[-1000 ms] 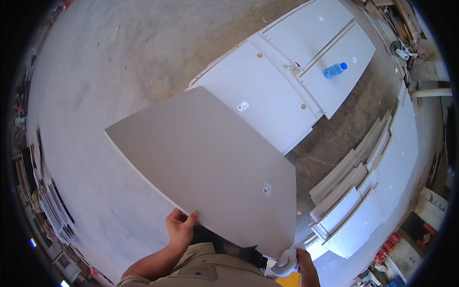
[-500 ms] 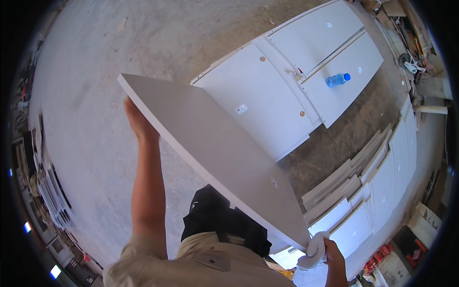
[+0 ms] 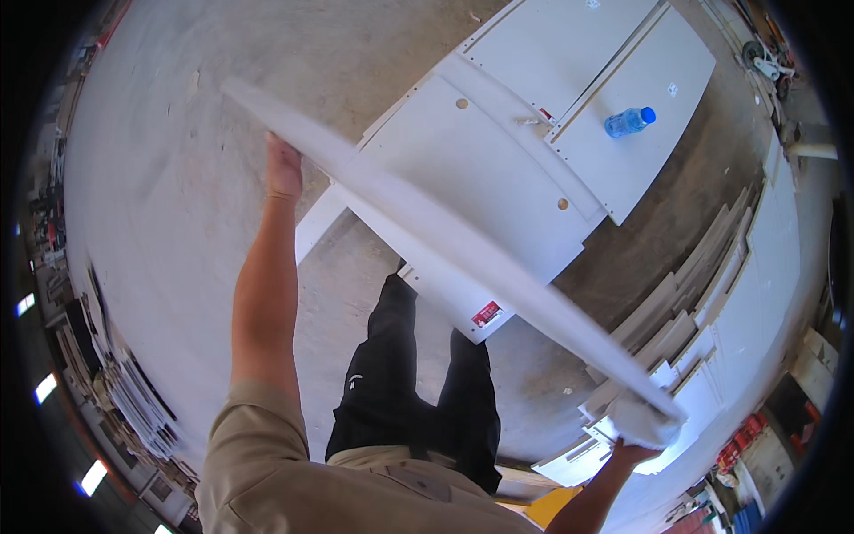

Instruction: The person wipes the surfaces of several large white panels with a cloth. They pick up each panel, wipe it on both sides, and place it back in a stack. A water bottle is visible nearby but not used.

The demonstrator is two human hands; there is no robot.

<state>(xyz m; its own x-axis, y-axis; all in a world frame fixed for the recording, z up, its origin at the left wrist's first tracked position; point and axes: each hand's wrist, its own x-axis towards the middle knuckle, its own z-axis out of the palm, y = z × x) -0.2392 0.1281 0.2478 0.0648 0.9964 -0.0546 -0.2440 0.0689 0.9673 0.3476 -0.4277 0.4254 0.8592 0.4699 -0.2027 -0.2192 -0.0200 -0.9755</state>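
A long white board (image 3: pixel 427 222), slightly blurred by motion, slants across the middle and is seen nearly edge-on. My left hand (image 3: pixel 284 167) grips it near its far left end, the fingertips partly hidden by the board. At the board's lower right end, my right hand (image 3: pixel 633 452) holds a bunched white cloth (image 3: pixel 642 424) pressed against the edge. Beyond and beneath the raised board lie flat white panels (image 3: pixel 480 151) with round holes. A white piece with a red label (image 3: pixel 487 313) shows under the board, close to my legs.
A blue-capped water bottle (image 3: pixel 629 122) lies on a white panel (image 3: pixel 663 98) at the far right. More white boards (image 3: pixel 738 311) are stacked along the right side. Piled strips (image 3: pixel 133 383) stand at the left. Concrete floor (image 3: pixel 178 222) stretches across the left.
The board has tipped from showing its broad face to nearly edge-on. Its right end, with my right hand and cloth, has moved right and farther out. My left hand has shifted slightly right and away.
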